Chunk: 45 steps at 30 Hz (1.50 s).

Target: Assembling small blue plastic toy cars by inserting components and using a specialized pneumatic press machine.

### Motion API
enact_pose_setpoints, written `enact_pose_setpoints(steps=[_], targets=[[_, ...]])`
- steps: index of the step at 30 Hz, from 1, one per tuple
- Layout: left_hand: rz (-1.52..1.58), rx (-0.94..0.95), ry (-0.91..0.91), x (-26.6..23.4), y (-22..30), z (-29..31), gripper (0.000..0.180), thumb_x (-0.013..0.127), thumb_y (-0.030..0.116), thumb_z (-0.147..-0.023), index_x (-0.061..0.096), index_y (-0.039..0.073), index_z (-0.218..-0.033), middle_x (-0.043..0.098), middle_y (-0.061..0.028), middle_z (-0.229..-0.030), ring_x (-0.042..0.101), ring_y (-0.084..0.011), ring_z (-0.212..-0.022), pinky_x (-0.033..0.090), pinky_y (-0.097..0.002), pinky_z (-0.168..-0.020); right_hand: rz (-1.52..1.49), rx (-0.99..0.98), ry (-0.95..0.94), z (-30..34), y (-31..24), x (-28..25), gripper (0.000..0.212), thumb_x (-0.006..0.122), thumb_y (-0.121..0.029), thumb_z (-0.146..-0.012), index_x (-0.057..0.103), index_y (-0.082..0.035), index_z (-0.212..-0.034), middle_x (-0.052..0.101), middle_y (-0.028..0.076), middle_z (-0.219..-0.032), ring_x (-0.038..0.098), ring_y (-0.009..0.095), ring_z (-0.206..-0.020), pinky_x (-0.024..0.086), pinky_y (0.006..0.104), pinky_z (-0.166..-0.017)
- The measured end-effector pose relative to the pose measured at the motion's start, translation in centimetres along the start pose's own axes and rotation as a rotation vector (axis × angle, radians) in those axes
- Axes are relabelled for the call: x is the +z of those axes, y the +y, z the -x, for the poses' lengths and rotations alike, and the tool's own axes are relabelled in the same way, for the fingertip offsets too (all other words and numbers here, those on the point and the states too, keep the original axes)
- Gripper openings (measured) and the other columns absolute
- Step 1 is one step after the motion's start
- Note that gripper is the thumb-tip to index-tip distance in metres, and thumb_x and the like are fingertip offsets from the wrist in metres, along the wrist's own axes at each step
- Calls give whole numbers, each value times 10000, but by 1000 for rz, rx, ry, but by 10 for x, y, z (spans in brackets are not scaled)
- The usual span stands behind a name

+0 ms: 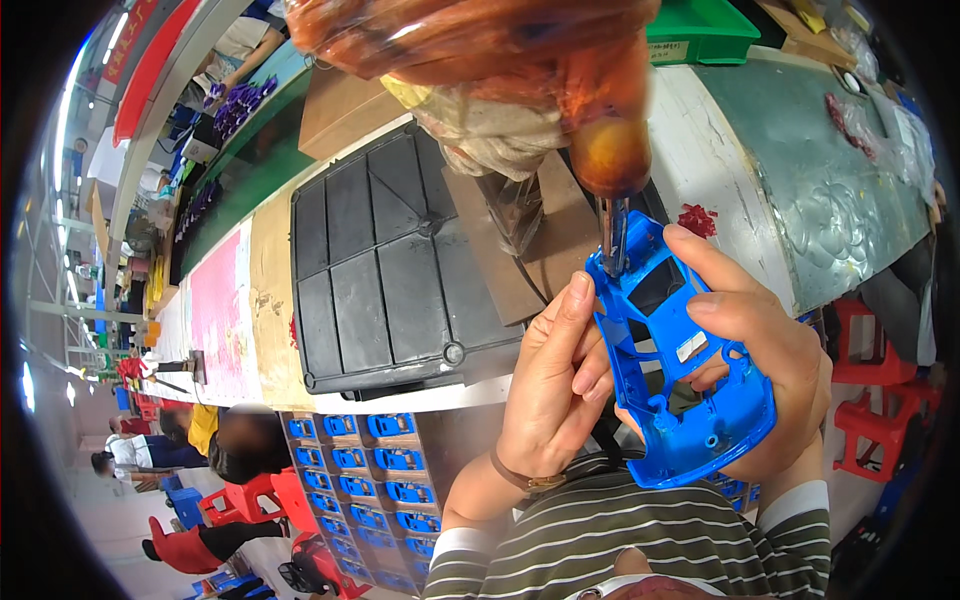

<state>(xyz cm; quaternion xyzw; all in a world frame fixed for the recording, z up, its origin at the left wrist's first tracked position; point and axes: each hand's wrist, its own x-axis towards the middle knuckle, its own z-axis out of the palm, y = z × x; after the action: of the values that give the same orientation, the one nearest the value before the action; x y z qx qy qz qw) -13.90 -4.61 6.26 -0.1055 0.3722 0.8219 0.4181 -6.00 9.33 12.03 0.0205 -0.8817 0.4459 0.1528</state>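
A blue plastic toy car body shell (690, 455) is held up in front of me, its hollow inside facing up. On its left edge my left hand (555, 395) is closed, thumb and fingers pinching the rim. My right hand (775, 370) wraps the right side, with the thumb and index finger along the upper edge. The shell's far end is at the metal prongs (614, 235) of a machine wrapped in orange plastic (500, 40). Whether the prongs touch the shell I cannot tell. A small white label (691, 347) shows inside the shell.
Left of the machine lies a large black ribbed plastic panel (385, 270), with a brown board (565, 245) over its corner. Rows of blue shells stand in a rack (425, 465) below the table edge. Red stools (870, 425), a green bin (705, 30) and red scraps (697, 220) are nearby.
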Motion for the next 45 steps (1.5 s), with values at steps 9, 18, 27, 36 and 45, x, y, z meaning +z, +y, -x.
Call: enact_pose_setpoints(steps=[9,18,27,36,45], targets=[[25,0,-20,0,-1,-1,234,561,411,-884,534,183,-841,488,47,-595,413,-46,-444,289,-191,-374,-49,62,11,-2,-6,-1,270,672,-82,-779,515,-72,-998,474,304,-1248,532,365,-1124,440,385,-923],[88,-22,-25,-2,-2,-2,267,537,405,-899,551,139,-887,514,45,-629,442,-33,-462,327,-167,-378,-32,62,13,-4,-7,0,204,625,-95,-818,520,-65,-990,472,311,-1245,529,366,-1125,439,392,-925],[106,-19,-26,-1,-2,-3,272,530,380,-908,567,112,-931,566,33,-701,495,-31,-520,376,-159,-414,-72,75,19,-2,-5,2,240,621,-72,-820,526,-66,-1040,453,307,-1267,535,356,-1113,460,399,-898],[155,-4,26,7,0,-3,239,483,313,-941,558,86,-950,480,42,-618,389,-22,-478,339,-160,-413,-144,113,8,-2,-4,1,216,581,-57,-839,533,-67,-1050,435,313,-1278,502,374,-1146,448,433,-916],[123,-17,101,11,2,-2,232,462,298,-956,551,90,-903,401,65,-525,298,-4,-402,265,-151,-363,-205,114,15,-3,-4,1,153,532,-53,-868,527,-52,-1022,435,324,-1269,512,387,-1128,463,433,-900]])
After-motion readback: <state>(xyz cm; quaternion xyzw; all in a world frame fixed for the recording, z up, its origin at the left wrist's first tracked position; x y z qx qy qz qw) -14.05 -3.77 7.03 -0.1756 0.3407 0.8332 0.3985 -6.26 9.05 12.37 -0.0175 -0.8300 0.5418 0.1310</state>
